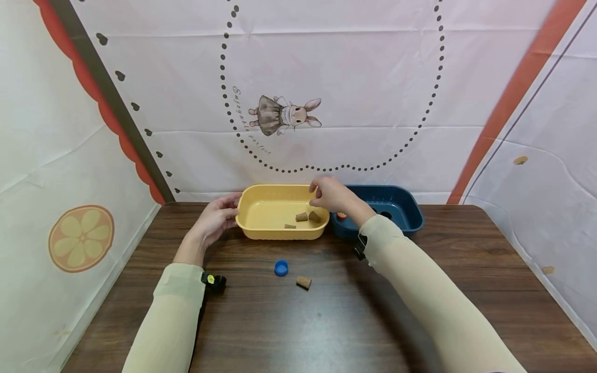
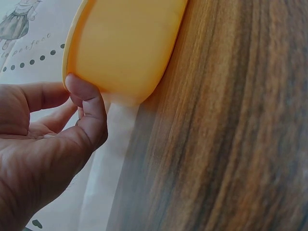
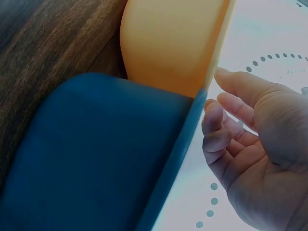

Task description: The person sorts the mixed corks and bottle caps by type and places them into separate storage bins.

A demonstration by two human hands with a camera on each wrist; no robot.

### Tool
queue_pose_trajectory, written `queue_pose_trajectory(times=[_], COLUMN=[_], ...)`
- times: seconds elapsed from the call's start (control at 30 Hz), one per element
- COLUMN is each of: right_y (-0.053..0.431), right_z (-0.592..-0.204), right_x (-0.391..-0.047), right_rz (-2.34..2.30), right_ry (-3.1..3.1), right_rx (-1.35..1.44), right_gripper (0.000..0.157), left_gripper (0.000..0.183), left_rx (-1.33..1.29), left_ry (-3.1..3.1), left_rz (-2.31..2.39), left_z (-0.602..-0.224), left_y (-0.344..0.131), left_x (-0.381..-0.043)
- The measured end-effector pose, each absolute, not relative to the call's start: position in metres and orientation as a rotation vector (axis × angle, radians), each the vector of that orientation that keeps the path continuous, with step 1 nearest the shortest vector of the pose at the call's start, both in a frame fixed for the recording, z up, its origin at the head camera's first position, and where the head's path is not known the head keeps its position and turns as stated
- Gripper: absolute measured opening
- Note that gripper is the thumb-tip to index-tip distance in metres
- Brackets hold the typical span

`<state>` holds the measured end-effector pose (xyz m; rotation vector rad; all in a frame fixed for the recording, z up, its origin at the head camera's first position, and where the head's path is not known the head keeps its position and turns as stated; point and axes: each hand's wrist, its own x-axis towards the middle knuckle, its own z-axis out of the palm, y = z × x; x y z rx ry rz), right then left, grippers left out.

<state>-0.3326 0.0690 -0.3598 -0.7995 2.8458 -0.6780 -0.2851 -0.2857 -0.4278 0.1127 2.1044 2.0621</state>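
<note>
My left hand (image 1: 217, 217) pinches the left end of a yellow plastic basin (image 1: 283, 234), thumb and fingers at its rim, as the left wrist view also shows. Inside the basin lie a cork (image 1: 301, 216), a second cork (image 1: 314, 217) and a smaller brown piece (image 1: 290, 226). Over the basin's right end hovers my right hand (image 1: 333, 196). Its fingers are loosely bent with a gap to the thumb and nothing between them in the right wrist view. A dark blue basin (image 1: 412, 220) stands beside the yellow one, partly hidden by the right wrist.
On the brown wooden table (image 1: 261, 331), in front of the basins, lie a blue bottle cap (image 1: 281, 268) and a cork (image 1: 303, 282). The blue basin holds an orange-red cap (image 1: 341, 216) and a black round piece (image 1: 385, 214). A printed cloth (image 1: 373, 103) hangs close behind.
</note>
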Motion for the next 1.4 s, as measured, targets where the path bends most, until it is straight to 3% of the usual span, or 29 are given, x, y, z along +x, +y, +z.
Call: queue_pose_trajectory(times=[1.4], right_y=[0.089], right_z=[-0.351], right_x=[-0.250], right_rz=[-0.897], right_ry=[2.595], right_rx=[-1.188], right_gripper=[0.035], left_gripper=[0.059], left_rx=[0.101], left_ry=[2.103], left_rz=[2.055], left_z=[-0.426], left_y=[-0.286], left_x=[-0.284])
